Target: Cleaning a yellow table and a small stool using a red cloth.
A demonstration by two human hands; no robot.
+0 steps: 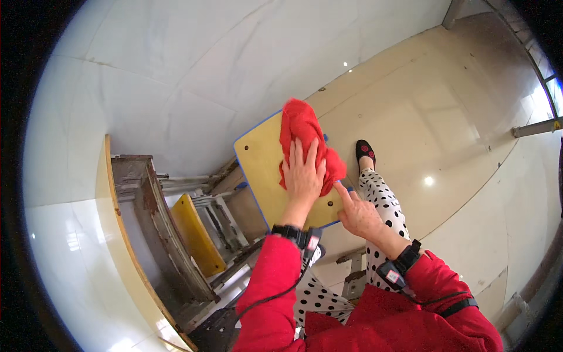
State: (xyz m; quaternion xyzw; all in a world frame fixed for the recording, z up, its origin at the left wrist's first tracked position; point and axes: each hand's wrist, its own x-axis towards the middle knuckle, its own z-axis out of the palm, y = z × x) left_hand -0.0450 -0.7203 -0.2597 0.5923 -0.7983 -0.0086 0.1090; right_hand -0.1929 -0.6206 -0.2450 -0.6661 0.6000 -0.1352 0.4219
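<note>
A red cloth (301,121) lies bunched on a yellow stool or chair seat (259,165) with a blue edge. My left hand (303,174) rests flat on the cloth, fingers spread, pressing it against the seat. At the seat's right edge, my right hand (358,213) points with its index finger, its tip by the blue rim and the lower end of the cloth; the other fingers are curled. It holds nothing that I can see. Dark round fasteners show in the seat's surface.
At the left stands a worn metal-framed desk (160,220) with a wooden top edge. A yellow board (198,235) is beside it. A marbled wall (211,57) rises beyond the seat. My shoe (365,151) is on the tiled floor (440,114).
</note>
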